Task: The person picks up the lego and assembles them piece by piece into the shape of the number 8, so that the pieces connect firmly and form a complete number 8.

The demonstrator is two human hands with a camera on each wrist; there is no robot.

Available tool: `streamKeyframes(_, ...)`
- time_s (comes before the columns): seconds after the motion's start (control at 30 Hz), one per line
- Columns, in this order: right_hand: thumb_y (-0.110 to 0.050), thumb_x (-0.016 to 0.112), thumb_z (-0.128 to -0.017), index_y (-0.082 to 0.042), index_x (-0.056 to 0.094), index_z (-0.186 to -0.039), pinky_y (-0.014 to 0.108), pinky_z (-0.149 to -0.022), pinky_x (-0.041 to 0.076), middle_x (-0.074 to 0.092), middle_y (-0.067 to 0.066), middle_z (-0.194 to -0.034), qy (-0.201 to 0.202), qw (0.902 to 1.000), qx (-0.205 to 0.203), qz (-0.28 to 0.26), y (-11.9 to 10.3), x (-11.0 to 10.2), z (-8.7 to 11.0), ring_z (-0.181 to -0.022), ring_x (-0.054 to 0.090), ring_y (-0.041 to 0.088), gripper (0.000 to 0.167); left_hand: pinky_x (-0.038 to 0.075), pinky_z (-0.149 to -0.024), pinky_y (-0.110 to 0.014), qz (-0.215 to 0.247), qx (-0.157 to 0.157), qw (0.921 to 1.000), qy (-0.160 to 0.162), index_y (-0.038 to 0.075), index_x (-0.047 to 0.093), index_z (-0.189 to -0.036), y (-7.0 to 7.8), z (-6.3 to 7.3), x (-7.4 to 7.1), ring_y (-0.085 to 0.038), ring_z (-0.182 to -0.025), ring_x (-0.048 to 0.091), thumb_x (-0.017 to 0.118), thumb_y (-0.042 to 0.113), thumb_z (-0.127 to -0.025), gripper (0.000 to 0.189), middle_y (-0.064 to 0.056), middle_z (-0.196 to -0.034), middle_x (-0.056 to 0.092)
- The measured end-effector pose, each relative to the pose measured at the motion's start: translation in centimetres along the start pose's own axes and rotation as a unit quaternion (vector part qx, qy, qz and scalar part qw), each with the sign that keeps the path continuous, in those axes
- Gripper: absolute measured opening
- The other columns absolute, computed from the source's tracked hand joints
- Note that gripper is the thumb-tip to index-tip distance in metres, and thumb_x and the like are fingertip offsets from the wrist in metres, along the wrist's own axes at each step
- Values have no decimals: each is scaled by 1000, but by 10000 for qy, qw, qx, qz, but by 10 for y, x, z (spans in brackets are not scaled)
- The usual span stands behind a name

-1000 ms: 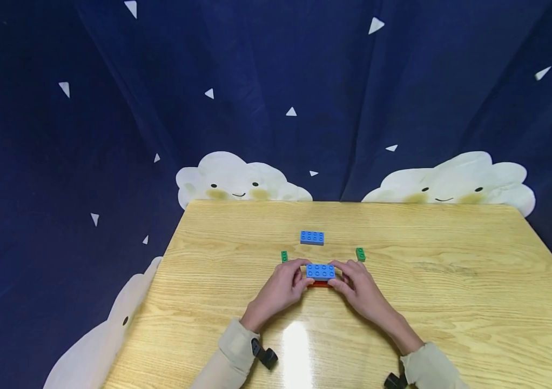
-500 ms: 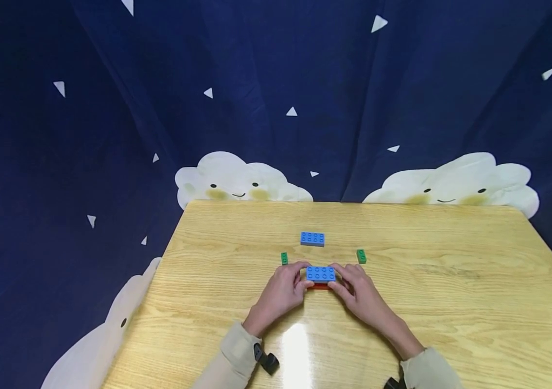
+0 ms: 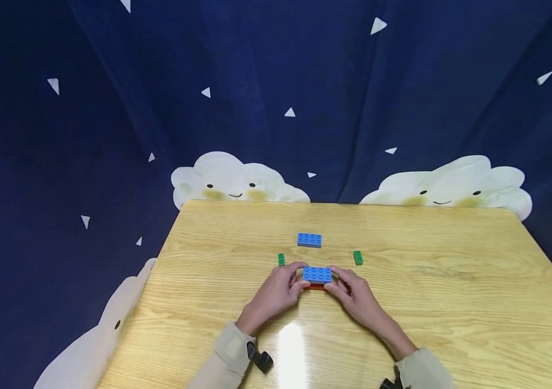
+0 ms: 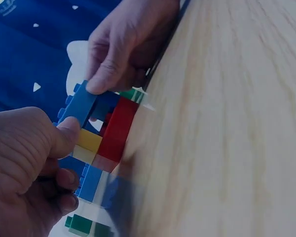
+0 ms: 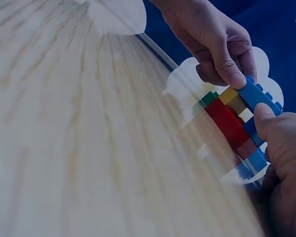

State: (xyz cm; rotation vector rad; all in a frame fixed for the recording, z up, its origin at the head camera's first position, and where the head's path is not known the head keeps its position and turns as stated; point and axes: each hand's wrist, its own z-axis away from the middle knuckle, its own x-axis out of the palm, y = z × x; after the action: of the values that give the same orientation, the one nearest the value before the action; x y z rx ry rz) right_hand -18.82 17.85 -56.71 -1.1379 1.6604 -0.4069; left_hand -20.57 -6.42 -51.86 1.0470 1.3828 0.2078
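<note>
A long blue building brick with rows of studs lies across the top of a small stack. My left hand pinches its left end between thumb and fingers, and my right hand pinches the right end. Beneath it a red brick rests on the table. Between the two, a yellow brick stands under the left end and a smaller blue brick under the right end, with a gap in the middle. Whether the top brick is pressed fully down I cannot tell.
Behind the stack another long blue brick lies on the wooden table. One small green brick sits just beyond the left hand, and another green brick beyond the right. A dark blue curtain hangs past the table's far edge.
Both hands keep their hold on the long blue brick over the stack. The head view has shifted slightly; the loose bricks stay in place on the table.
</note>
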Motion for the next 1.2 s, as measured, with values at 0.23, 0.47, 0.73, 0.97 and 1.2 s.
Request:
streamKeyframes(0.23, -14, 76, -96, -1, 67, -135, 24, -65, 40, 42, -13, -73, -88, 9999, 122, -23, -1, -1, -2, -64, 38, 1, 43, 38, -58, -21, 228, -76, 9992, -304, 7, 62, -143, -7, -1, -18, -3, -54, 35, 80, 26, -95, 55, 10, -62, 43)
streamKeyframes(0.47, -14, 76, -96, -2, 67, -135, 25, -66, 41, 42, -13, -72, -92, 9999, 63, -45, -3, 0, -4, -64, 37, 1, 41, 47, -68, -25, 181, -247, 9995, -59, 3, 59, -146, -20, -1, -32, -3, -54, 34, 83, 21, -92, 61, 10, -61, 40)
streamKeyframes(0.73, -12, 75, -96, 1, 66, -136, 24, -66, 40, 42, -12, -71, -67, 9999, 94, -84, -4, 1, -2, -64, 37, 1, 42, 47, -63, -23, 226, -403, 9983, 353, 0, 57, -146, -33, 0, -34, -3, -54, 37, 81, 15, -93, 61, 8, -60, 43)
streamKeyframes(0.97, -14, 75, -97, 3, 65, -136, 24, -66, 41, 43, -11, -72, -102, 9997, 215, -67, -3, 0, 0, -64, 38, 1, 44, 34, -53, -22, 220, -713, 9949, 682, 1, 49, -153, -41, 0, -30, -4, -54, 38, 77, 14, -96, 65, 6, -62, 46)
streamKeyframes(1.2, -16, 75, -97, 2, 65, -137, 25, -67, 42, 43, -12, -72, -150, 9995, 240, -105, -3, -1, 0, -64, 38, 1, 45, 32, -50, -23, 29, -753, 9944, 735, -3, 57, -145, -47, 0, -28, -5, -52, 37, 75, 14, -98, 53, 5, -61, 46)
